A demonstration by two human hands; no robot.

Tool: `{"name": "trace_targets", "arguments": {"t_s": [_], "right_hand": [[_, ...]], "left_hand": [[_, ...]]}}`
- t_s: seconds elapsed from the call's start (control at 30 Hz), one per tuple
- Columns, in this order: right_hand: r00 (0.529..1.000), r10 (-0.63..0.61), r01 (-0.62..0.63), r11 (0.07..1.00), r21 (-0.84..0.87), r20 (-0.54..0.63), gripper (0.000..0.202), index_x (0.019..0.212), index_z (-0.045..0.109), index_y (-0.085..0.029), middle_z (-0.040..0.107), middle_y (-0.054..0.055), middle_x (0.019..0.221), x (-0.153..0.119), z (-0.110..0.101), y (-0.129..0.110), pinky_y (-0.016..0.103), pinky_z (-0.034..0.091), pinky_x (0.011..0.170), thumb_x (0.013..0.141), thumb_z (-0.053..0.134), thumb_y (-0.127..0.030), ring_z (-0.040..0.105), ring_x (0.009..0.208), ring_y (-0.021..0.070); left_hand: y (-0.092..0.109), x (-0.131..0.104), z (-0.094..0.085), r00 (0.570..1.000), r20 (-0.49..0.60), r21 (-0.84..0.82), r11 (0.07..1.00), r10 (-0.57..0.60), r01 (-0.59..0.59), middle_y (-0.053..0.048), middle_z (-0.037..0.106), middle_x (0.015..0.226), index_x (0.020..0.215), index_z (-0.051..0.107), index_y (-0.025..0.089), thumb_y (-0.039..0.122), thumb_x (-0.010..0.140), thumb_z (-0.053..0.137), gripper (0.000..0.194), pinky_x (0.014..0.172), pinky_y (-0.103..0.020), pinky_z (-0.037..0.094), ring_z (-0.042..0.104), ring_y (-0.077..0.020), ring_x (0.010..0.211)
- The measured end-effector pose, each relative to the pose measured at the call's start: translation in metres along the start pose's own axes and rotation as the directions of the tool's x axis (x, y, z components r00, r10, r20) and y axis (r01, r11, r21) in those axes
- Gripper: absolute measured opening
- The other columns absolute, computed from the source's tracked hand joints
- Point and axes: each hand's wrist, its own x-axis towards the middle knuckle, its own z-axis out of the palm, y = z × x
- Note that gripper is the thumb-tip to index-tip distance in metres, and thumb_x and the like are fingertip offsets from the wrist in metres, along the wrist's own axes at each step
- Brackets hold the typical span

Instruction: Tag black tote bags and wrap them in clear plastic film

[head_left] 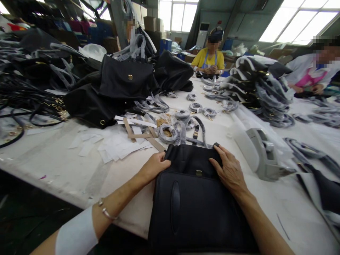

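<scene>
A black leather handbag (196, 198) is seen lying flat on the near edge of the white worktable (66, 166), its long axis running away from the wearer toward the table's middle, its near end cut off by the lower frame edge. The bag's far, soft upper part is gripped from both sides. The left hand (155, 166) is closed on the left corner, fingers curled over the dark material. The right hand (230, 170) is laid across the right side, fingers spread and bent over the top edge, thumb toward the small gold clasp (198, 173). Both hands are about equally near; the bag is centred between them. Just beyond the bag, wrapped straps (192, 132) and coiled grey bundles (168, 132) are laid out, with paper scraps (117, 145) to the left. A grey tool (262, 156) is set to the right; its kind cannot be made out. Finished bags (117, 85) are piled further back. What lies under the bag's flap is hidden.
</scene>
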Motion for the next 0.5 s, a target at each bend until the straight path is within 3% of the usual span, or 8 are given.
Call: {"name": "trace_targets", "arguments": {"t_s": [0.07,0.17,0.23,0.37,0.43,0.5], "right_hand": [[1.000,-0.010,0.010,0.999,-0.033,0.010,0.049,0.139,0.044,-0.026,0.055,0.012,0.133,-0.001,0.000,-0.002,0.047,0.040,0.096,0.094,0.045,-0.045,0.049,0.123,0.0297],[1.000,-0.018,0.019,0.997,-0.073,0.014,0.047,0.138,0.046,-0.026,0.059,0.011,0.128,-0.002,0.000,-0.007,0.044,0.040,0.092,0.095,0.045,-0.044,0.051,0.119,0.0292],[1.000,-0.003,0.005,0.996,-0.089,0.015,0.046,0.137,0.046,-0.026,0.060,0.011,0.126,-0.004,-0.003,-0.010,0.042,0.040,0.088,0.095,0.044,-0.043,0.053,0.117,0.0288],[0.999,0.031,-0.027,0.992,-0.121,0.026,0.044,0.137,0.046,-0.026,0.062,0.010,0.122,-0.014,-0.011,-0.015,0.041,0.038,0.084,0.097,0.041,-0.042,0.053,0.114,0.0278],[0.998,0.050,-0.045,0.989,-0.138,0.027,0.043,0.137,0.047,-0.026,0.063,0.010,0.121,-0.018,-0.014,-0.017,0.041,0.038,0.083,0.097,0.042,-0.041,0.053,0.114,0.0279],[0.997,0.071,-0.064,0.985,-0.160,0.037,0.042,0.136,0.048,-0.027,0.063,0.010,0.119,-0.019,-0.015,-0.018,0.041,0.038,0.081,0.096,0.043,-0.041,0.054,0.112,0.0279]], "left_hand": [[-0.005,-0.007,-0.006,0.992,-0.097,0.302,0.952,0.085,-0.052,0.006,0.041,0.056,0.062,0.043,0.019,0.027,0.073,0.055,0.018,0.054,-0.023,0.028,0.042,-0.0113,0.056],[-0.008,-0.015,-0.012,0.992,-0.089,0.560,0.828,0.089,-0.024,0.005,0.039,0.057,0.062,0.040,0.020,0.025,0.078,0.047,0.018,0.056,-0.025,0.026,0.041,-0.0128,0.057],[-0.007,-0.020,-0.012,0.994,-0.070,0.613,0.789,0.079,-0.020,0.004,0.041,0.058,0.064,0.040,0.021,0.026,0.080,0.045,0.018,0.058,-0.026,0.026,0.043,-0.0138,0.059],[-0.010,-0.026,-0.007,0.988,-0.101,0.581,0.813,0.116,-0.036,0.003,0.044,0.062,0.065,0.037,0.022,0.032,0.086,0.038,0.023,0.059,-0.025,0.031,0.048,-0.0150,0.063],[-0.011,-0.026,-0.008,0.991,-0.110,0.680,0.732,0.073,0.021,0.002,0.048,0.062,0.068,0.041,0.022,0.034,0.087,0.036,0.024,0.060,-0.026,0.033,0.052,-0.0166,0.064],[-0.003,-0.024,-0.012,0.996,-0.085,0.821,0.566,0.003,0.069,-0.001,0.055,0.064,0.074,0.049,0.021,0.037,0.088,0.038,0.024,0.060,-0.028,0.035,0.057,-0.0204,0.065]]}}
